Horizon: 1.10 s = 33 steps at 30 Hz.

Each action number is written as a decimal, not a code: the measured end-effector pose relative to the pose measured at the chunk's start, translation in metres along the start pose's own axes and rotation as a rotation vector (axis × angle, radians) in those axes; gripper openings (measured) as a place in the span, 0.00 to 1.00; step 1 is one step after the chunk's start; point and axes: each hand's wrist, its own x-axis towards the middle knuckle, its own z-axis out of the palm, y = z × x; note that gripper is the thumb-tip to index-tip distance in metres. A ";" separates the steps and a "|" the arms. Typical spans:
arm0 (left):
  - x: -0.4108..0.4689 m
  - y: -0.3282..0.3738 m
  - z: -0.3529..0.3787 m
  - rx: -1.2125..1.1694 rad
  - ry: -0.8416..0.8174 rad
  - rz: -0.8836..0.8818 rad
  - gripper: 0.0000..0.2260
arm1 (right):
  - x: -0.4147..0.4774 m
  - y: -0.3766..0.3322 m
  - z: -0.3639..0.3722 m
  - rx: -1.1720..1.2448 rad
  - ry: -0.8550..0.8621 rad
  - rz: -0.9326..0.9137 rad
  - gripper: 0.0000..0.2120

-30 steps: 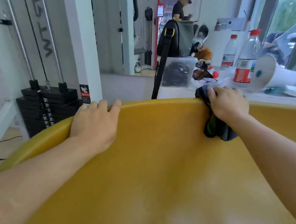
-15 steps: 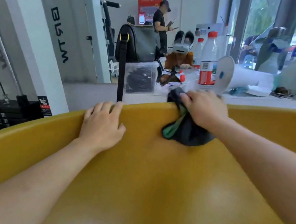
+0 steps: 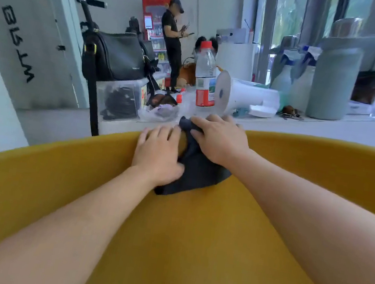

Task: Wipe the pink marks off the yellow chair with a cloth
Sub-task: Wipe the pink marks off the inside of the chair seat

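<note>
The yellow chair (image 3: 190,240) fills the lower half of the head view, its curved top edge running across the middle. A dark cloth (image 3: 194,175) hangs over that edge near the centre. My right hand (image 3: 220,142) presses on the top of the cloth, fingers closed over it at the rim. My left hand (image 3: 158,154) lies flat on the chair just left of the cloth, its thumb side touching the cloth's edge. No pink marks show on the visible yellow surface.
Behind the chair a white ledge (image 3: 331,127) carries a plastic bottle with a red cap (image 3: 205,76), a white megaphone (image 3: 240,96), spray bottles, a clear box (image 3: 119,99) and a black bag (image 3: 114,56). A person (image 3: 173,41) stands further back.
My left hand slid right along the chair's edge until it touches the cloth. My right hand with the cloth shifted slightly, and the camera view turned toward the right.
</note>
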 end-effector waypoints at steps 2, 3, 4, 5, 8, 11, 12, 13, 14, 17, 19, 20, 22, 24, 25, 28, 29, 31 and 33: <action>0.000 -0.007 0.005 -0.010 0.043 -0.013 0.38 | -0.021 0.033 -0.008 -0.070 0.071 0.003 0.17; -0.001 -0.006 0.006 -0.019 0.050 -0.013 0.38 | -0.032 0.055 -0.017 -0.104 0.071 0.037 0.17; -0.001 -0.004 0.007 -0.028 0.049 0.000 0.37 | -0.043 0.079 -0.028 -0.127 0.050 0.106 0.18; -0.001 -0.002 0.007 -0.030 0.046 0.012 0.37 | -0.054 0.102 -0.041 -0.136 0.022 0.187 0.19; -0.002 -0.001 0.000 -0.015 -0.012 -0.027 0.38 | -0.064 0.134 -0.067 -0.188 -0.062 0.279 0.24; 0.007 0.020 -0.020 -0.007 -0.107 -0.066 0.38 | -0.054 0.124 -0.067 -0.318 -0.188 0.188 0.35; 0.013 0.037 -0.027 -0.038 -0.128 -0.017 0.37 | -0.051 0.121 -0.066 -0.377 -0.212 0.166 0.39; 0.017 0.060 -0.032 -0.068 -0.145 0.060 0.36 | -0.049 0.119 -0.064 -0.417 -0.206 0.160 0.40; 0.021 0.085 -0.035 -0.096 -0.167 0.130 0.36 | -0.051 0.117 -0.064 -0.425 -0.178 0.169 0.38; 0.022 0.150 -0.033 -0.170 -0.225 0.074 0.40 | -0.065 0.127 -0.064 -0.342 -0.065 0.165 0.24; 0.017 0.158 -0.025 -0.136 -0.217 0.010 0.42 | -0.088 0.147 -0.078 -0.311 -0.075 0.186 0.23; 0.014 0.155 -0.022 -0.112 -0.200 0.013 0.42 | -0.105 0.160 -0.093 -0.282 -0.095 0.235 0.24; 0.013 0.148 -0.022 -0.123 -0.189 0.011 0.42 | -0.139 0.183 -0.124 -0.190 -0.134 0.363 0.27; 0.016 0.147 -0.030 -0.132 -0.213 0.008 0.41 | -0.159 0.189 -0.139 -0.235 -0.132 0.471 0.27; 0.017 0.148 -0.034 -0.134 -0.226 0.011 0.41 | -0.159 0.187 -0.136 -0.289 -0.110 0.478 0.24; 0.007 0.164 -0.044 -0.086 -0.158 0.293 0.39 | -0.131 0.180 -0.120 -0.348 -0.101 0.423 0.14; 0.001 0.177 -0.048 -0.084 -0.115 0.427 0.39 | -0.122 0.181 -0.119 -0.333 -0.117 0.416 0.14; -0.003 0.213 -0.058 -0.238 -0.081 0.513 0.41 | -0.116 0.188 -0.122 -0.263 -0.138 0.426 0.16; 0.001 0.247 -0.066 -0.417 -0.092 0.467 0.41 | -0.122 0.198 -0.123 -0.174 -0.117 0.431 0.18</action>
